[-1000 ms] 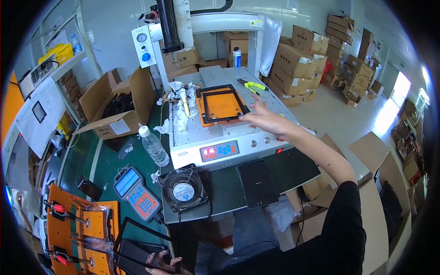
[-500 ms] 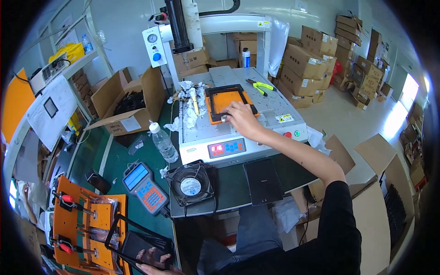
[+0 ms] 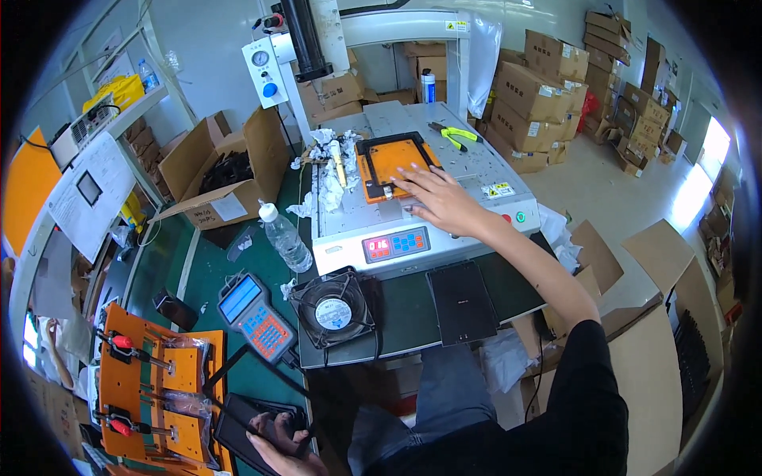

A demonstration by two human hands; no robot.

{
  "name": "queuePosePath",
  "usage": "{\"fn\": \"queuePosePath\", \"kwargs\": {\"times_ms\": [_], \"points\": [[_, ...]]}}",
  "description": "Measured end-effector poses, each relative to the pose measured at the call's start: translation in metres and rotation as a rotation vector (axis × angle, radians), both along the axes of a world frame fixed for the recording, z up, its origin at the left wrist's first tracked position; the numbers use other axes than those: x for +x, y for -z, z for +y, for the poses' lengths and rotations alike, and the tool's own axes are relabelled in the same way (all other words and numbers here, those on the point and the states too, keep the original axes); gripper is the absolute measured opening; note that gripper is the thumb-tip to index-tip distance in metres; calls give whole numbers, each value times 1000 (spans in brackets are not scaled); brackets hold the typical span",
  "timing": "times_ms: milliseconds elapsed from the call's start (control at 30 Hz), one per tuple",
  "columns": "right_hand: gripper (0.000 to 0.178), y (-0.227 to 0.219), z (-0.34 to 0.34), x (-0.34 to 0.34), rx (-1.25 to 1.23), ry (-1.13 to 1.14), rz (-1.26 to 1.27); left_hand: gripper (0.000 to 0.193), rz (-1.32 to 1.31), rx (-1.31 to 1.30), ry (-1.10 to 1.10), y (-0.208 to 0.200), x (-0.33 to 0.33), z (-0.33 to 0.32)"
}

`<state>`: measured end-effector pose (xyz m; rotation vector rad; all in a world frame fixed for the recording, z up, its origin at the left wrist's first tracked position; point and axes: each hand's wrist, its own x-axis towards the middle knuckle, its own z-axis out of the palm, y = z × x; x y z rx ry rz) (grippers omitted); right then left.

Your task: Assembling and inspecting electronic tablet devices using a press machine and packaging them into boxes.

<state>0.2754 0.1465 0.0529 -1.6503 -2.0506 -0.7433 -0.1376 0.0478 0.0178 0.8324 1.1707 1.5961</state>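
Note:
My right hand (image 3: 448,205) lies over the near right corner of an orange fixture plate (image 3: 390,161), its fingers spread. A black rectangular frame (image 3: 366,168) sits on that plate, on the bed of a white bench machine (image 3: 349,247). Low on the left, my left hand (image 3: 284,454) is closed on a thin black frame (image 3: 278,373), held tilted. Beneath it lies a dark glossy panel (image 3: 234,420); the hand partly hides it. Beside them stands an orange clamp jig (image 3: 127,385) with red-tipped toggle clamps.
Near the machine's front are a black fan (image 3: 332,311), a handheld keypad device (image 3: 258,317), a clear bottle (image 3: 284,242) and black flat panels (image 3: 462,305). Green-handled cutters (image 3: 456,136) and crumpled tissue (image 3: 327,202) lie on its bed. An open carton (image 3: 226,174) stands left.
My right hand has shifted right and nearer along the orange plate, its fingers now more spread. My left hand and the thin frame have moved right, and the frame's tilt has changed.

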Motion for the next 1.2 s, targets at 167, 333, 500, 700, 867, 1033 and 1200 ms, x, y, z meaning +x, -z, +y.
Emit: {"fn": "queuePosePath", "kwargs": {"times_ms": [167,333,500,700,867,1033,1200], "points": [[36,-5,-65,-4,36,-40,638,43,-344,-95,373,5,-8,7],[36,33,-123,36,361,412,711,37,-442,-66,497,10,27,10],[43,66,-150,53,176,577,486,36,-501,-120,549,13,46,11],[48,75,-142,37,120,649,303,40,-426,-152,593,13,59,12],[47,77,-149,43,146,626,368,41,-460,-110,636,7,69,13],[46,71,-148,40,93,622,398,41,-503,-97,660,9,70,11],[40,59,-154,27,47,652,385,43,-561,-160,723,12,70,5]]}}
